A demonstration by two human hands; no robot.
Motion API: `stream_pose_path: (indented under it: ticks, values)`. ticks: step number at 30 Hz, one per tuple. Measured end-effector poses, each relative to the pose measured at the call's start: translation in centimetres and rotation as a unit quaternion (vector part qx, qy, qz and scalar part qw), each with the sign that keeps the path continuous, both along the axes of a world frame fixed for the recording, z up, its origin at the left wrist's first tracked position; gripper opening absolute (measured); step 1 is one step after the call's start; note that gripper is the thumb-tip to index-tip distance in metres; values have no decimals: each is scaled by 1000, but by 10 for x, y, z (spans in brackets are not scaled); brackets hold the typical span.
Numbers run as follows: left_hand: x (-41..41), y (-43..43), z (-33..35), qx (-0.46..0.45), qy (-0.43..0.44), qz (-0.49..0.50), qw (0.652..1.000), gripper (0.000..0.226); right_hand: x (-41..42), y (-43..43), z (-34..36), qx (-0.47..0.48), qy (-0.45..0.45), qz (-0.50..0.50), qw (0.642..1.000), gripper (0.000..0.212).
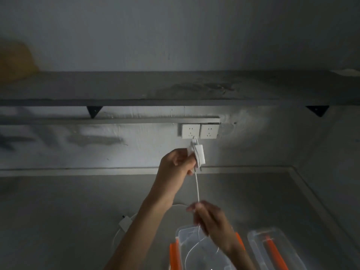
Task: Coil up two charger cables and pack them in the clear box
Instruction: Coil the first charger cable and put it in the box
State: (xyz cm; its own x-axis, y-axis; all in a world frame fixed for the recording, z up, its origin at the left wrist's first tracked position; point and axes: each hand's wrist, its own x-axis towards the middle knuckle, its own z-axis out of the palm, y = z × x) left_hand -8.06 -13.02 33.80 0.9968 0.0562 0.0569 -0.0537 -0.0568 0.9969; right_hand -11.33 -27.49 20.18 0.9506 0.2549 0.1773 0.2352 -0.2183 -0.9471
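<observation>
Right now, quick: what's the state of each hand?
Left hand: fingers curled round the white charger block.
Right hand: pinching the white cable hanging from that block.

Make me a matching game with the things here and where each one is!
Things:
1. charger block
2. cable
3. second charger
4. sockets

Places:
A. below the shelf
B. on the table, left of the clear box
C. held in the left hand
D. pinched by the right hand

Pairs: 1-C, 2-D, 3-B, 4-A
</observation>
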Motion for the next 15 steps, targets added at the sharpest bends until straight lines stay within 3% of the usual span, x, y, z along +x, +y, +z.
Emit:
stream_pose_path:
  ticks: [2, 5, 8, 10, 12, 15]
  values:
    - [12, 4, -4, 8, 11, 34, 999, 24, -25, 0, -4, -108, -38, 33, 993, 17]
    - [22, 8, -23, 56, 31, 44, 997, 19, -36, -15, 41, -227, -126, 17, 965, 16]
    - [12, 4, -39, 106, 45, 3, 993, 27, -18, -44, 107, -313, -289, -55, 903, 37]
    - [-2, -7, -38, 103, 44, -48, 993, 24, 5, -60, 146, -329, -344, -90, 875, 25]
    - [-17, -18, -31, 104, 30, -91, 990, 16, 31, -69, 172, -308, -324, -70, 892, 13]
    - [-33, -25, -11, 107, 0, -126, 986, 16, 66, -68, 176, -231, -224, 6, 947, 10]
